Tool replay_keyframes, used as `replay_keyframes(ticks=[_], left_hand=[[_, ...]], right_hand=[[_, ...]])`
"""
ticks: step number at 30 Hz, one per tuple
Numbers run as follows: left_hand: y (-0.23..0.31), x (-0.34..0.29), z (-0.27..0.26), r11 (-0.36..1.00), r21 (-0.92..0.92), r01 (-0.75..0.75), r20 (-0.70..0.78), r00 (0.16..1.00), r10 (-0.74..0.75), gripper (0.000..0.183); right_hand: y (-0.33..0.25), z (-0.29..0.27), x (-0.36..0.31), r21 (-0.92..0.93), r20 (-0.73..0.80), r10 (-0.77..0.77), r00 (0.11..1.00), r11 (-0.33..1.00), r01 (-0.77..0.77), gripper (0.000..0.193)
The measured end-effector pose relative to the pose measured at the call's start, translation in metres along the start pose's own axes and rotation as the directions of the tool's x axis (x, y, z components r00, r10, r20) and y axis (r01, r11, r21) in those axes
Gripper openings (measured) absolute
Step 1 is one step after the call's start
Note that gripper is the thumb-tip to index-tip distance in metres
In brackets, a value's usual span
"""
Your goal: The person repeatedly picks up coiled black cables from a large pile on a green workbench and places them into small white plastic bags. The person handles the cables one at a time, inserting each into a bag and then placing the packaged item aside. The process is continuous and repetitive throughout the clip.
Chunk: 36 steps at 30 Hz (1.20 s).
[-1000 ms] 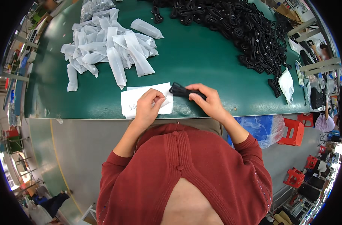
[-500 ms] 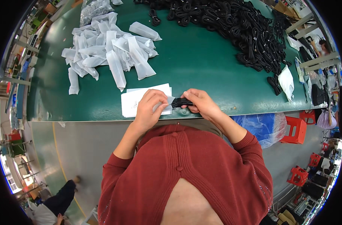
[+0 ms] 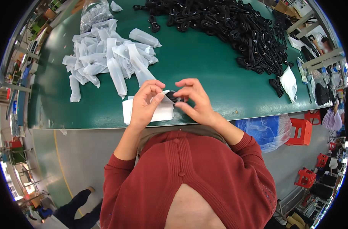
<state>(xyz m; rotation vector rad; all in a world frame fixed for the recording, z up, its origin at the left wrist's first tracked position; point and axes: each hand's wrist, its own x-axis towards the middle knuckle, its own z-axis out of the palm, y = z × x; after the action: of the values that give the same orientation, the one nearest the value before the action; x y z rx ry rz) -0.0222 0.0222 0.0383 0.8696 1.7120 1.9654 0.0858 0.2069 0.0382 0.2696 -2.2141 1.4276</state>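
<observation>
A black cable bundle [image 3: 171,96] sits partly inside the mouth of a whitish translucent bag, its dark end showing between my hands. My left hand [image 3: 145,103] pinches the bag's edge between thumb and fingers. To the right, my right hand [image 3: 197,100] has its fingers apart and curved around the bundle's end, the fingertips close to it. Under my left hand lies a stack of flat white bags [image 3: 163,113] near the table's front edge.
Several filled whitish bags [image 3: 115,72] are piled at the left, with a clear bag [image 3: 94,17] behind them. Black cable bundles [image 3: 235,30] heap across the back and right of the green table [image 3: 204,57]. A white packet [image 3: 289,84] lies at the right; red stools [image 3: 299,131] stand beyond the edge.
The cable bundle has gone deeper into the bag. My right hand has let go of it and spread its fingers. Both hands have moved slightly away from my body.
</observation>
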Motion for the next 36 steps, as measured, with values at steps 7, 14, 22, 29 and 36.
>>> replay_keyframes(ticks=[7, 14, 22, 29, 36], left_hand=[[0.022, 0.063, -0.067, 0.909, -0.401, -0.115, -0.227, 0.974, 0.023, 0.017], [0.024, 0.063, -0.084, 0.754, 0.628, -0.191, -0.354, 0.793, 0.495, 0.024], [-0.005, -0.018, -0.014, 0.747, 0.647, -0.156, 0.132, 0.987, 0.092, 0.022], [-0.021, -0.025, 0.003, 0.583, 0.755, -0.299, 0.262, 0.953, 0.149, 0.025], [-0.040, -0.026, 0.004, 0.627, 0.749, -0.212, 0.147, 0.977, 0.154, 0.010]], right_hand=[[0.001, -0.048, 0.032, -0.163, -0.123, -0.041, 0.992, 0.986, 0.021, 0.037], [0.115, -0.241, 0.047, -0.702, -0.705, -0.162, 0.691, 0.297, -0.647, 0.065], [0.160, -0.201, 0.026, -0.790, -0.600, -0.009, 0.800, 0.161, -0.591, 0.074], [0.118, -0.137, 0.016, -0.858, -0.406, -0.015, 0.914, 0.351, -0.375, 0.074], [0.071, -0.070, 0.007, -0.901, -0.247, -0.049, 0.968, 0.379, -0.211, 0.074]])
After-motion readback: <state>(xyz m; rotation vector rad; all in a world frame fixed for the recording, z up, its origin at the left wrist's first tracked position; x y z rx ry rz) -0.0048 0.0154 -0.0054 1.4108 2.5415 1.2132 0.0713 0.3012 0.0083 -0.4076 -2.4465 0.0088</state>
